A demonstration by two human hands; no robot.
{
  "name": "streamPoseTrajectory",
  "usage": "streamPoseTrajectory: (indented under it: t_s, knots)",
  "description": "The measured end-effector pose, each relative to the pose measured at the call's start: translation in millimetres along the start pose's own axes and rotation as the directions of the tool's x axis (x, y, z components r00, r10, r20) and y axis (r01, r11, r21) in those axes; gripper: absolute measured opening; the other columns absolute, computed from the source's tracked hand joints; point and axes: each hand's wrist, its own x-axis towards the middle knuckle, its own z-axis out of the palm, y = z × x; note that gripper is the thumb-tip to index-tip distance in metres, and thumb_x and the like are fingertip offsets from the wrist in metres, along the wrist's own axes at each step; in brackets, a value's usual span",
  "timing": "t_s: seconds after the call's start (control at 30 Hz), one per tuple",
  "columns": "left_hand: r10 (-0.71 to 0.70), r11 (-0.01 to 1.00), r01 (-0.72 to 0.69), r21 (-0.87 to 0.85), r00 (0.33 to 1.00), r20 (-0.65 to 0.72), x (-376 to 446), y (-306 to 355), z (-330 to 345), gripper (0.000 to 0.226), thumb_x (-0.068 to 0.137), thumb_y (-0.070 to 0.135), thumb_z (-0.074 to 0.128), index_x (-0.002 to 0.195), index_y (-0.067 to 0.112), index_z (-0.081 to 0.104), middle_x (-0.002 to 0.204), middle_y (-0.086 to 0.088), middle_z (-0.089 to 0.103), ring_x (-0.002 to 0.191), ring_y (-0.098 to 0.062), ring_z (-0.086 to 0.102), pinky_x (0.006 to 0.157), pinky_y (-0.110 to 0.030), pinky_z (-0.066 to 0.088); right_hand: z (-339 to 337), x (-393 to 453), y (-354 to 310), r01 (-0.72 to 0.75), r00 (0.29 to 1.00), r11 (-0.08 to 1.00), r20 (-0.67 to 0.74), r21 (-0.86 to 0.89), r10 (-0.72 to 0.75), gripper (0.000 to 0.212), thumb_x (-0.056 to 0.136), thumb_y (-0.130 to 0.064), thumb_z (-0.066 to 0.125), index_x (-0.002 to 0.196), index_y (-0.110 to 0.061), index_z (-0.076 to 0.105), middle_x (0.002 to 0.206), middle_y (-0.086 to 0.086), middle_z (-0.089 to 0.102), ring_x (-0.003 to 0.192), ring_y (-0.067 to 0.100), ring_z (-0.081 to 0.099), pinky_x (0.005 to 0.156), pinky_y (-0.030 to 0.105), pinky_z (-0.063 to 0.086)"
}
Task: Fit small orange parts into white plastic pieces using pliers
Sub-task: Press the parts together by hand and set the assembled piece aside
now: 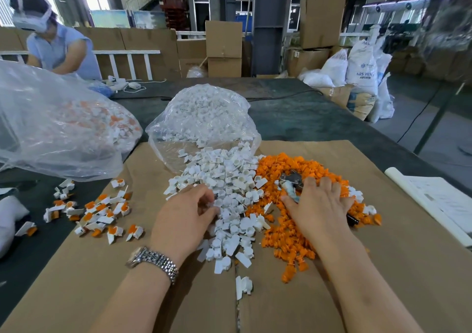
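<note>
White plastic pieces heaped mid-cardboard, spilling from a clear bag. Orange parts piled just right of them, touching. Pliers lying on the orange pile, head up, handles partly hidden under right hand. Right fingers straight, spread, resting flat over pliers and orange parts. Left hand at white heap's edge, fingers curled; cannot tell whether pinching a piece. Metal watch on left wrist. Fitted white-and-orange pieces scattered left. Second clear bag far left on desk. Paper sheets right. Another person behind.
</note>
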Motion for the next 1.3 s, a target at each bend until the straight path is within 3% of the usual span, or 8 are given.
streamPoseTrajectory:
  t_s: [0.2, 0.3, 0.5, 0.67, 0.9, 1.0, 1.1, 1.3]
  knots:
    - [-0.029, 0.995, 0.027, -0.094, 0.999, -0.017, -0.2, -2.8, -1.0, 0.013, 0.095, 0.032, 0.070, 0.103, 0.036, 0.061, 0.095, 0.020, 0.062, 0.081, 0.004, 0.057, 0.063, -0.012, 0.040, -7.4, -6.3, 0.5, 0.266, 0.962, 0.958, -0.091, 0.110, -0.257, 0.004, 0.094, -0.041, 0.064, 0.098, -0.040, 0.062, 0.110, -0.013, 0.045, 0.119, 0.016, 0.034, 0.087, 0.038, 0.024]
    - [-0.046, 0.986, 0.035, -0.165, 0.997, -0.064, 1.2, -4.3, -2.6, 0.020, 0.098, 0.027, 0.065, 0.118, 0.033, 0.064, 0.103, 0.013, 0.062, 0.084, 0.003, 0.056, 0.066, -0.009, 0.037, -5.2, -10.9, -2.3, 0.317, 0.946, 0.942, 0.036, 0.112, -0.323, 0.018, 0.090, -0.054, 0.064, 0.079, -0.040, 0.065, 0.090, -0.017, 0.046, 0.105, 0.011, 0.029, 0.080, 0.037, 0.018]
    - [-0.163, 0.899, 0.148, -0.412, 0.987, -0.001, 1.6, -1.5, -5.1, 0.015, 0.094, 0.019, 0.071, 0.108, 0.026, 0.073, 0.091, 0.008, 0.073, 0.072, -0.005, 0.072, 0.061, -0.008, 0.051, -5.6, -11.9, -3.9, 0.345, 0.932, 0.924, 0.055, 0.161, -0.358, 0.027, 0.086, -0.067, 0.062, 0.082, -0.042, 0.071, 0.086, -0.016, 0.049, 0.104, 0.013, 0.031, 0.081, 0.038, 0.019]
    - [-0.217, 0.794, 0.220, -0.567, 0.973, 0.072, -2.1, 2.7, -8.9, 0.013, 0.089, 0.013, 0.078, 0.099, 0.016, 0.071, 0.076, 0.002, 0.077, 0.066, -0.015, 0.075, 0.067, -0.031, 0.064, -5.0, -13.3, -7.7, 0.360, 0.924, 0.908, 0.055, 0.212, -0.379, 0.014, 0.088, -0.055, 0.069, 0.085, -0.042, 0.074, 0.080, -0.018, 0.055, 0.099, 0.008, 0.031, 0.078, 0.037, 0.018]
    - [-0.190, 0.605, 0.261, -0.752, 0.965, 0.182, -3.5, 6.8, -16.2, 0.022, 0.080, 0.005, 0.082, 0.098, 0.011, 0.071, 0.087, -0.013, 0.076, 0.066, -0.024, 0.074, 0.062, -0.025, 0.060, -2.0, -12.4, -6.0, 0.412, 0.899, 0.855, 0.014, 0.314, -0.438, 0.009, 0.094, -0.036, 0.068, 0.085, -0.035, 0.066, 0.090, -0.019, 0.061, 0.091, 0.000, 0.050, 0.094, 0.035, 0.035]
    - [-0.141, 0.353, 0.331, -0.875, 0.944, 0.299, -4.2, 8.6, -18.2, 0.026, 0.068, 0.007, 0.083, 0.093, 0.008, 0.076, 0.093, -0.018, 0.076, 0.084, -0.031, 0.076, 0.072, -0.027, 0.061, -10.8, -12.1, -6.7, 0.354, 0.925, 0.701, -0.119, 0.619, -0.362, 0.008, 0.092, -0.031, 0.072, 0.085, -0.032, 0.068, 0.085, -0.013, 0.064, 0.079, 0.005, 0.058, 0.072, 0.017, 0.047]
    - [-0.106, 0.122, 0.394, -0.911, 0.918, 0.382, -3.4, 11.9, -16.5, 0.025, 0.066, -0.002, 0.079, 0.091, 0.001, 0.076, 0.092, -0.020, 0.074, 0.091, -0.035, 0.076, 0.073, -0.027, 0.062, -19.4, -19.2, -13.5, 0.216, 0.925, 0.457, -0.031, 0.863, -0.379, 0.003, 0.093, -0.028, 0.072, 0.090, -0.027, 0.073, 0.082, -0.007, 0.072, 0.071, 0.005, 0.066, 0.067, 0.016, 0.053]
    - [-0.039, 0.070, 0.371, -0.926, 0.929, 0.369, -7.5, 19.4, -15.0, 0.019, 0.066, -0.005, 0.079, 0.082, 0.004, 0.076, 0.096, -0.025, 0.074, 0.097, -0.037, 0.075, 0.078, -0.027, 0.061, -22.0, -30.1, -29.0, 0.117, 0.872, 0.220, 0.006, 0.968, -0.489, 0.008, 0.099, -0.015, 0.065, 0.103, -0.009, 0.068, 0.083, 0.002, 0.075, 0.071, 0.008, 0.066, 0.068, 0.021, 0.056]
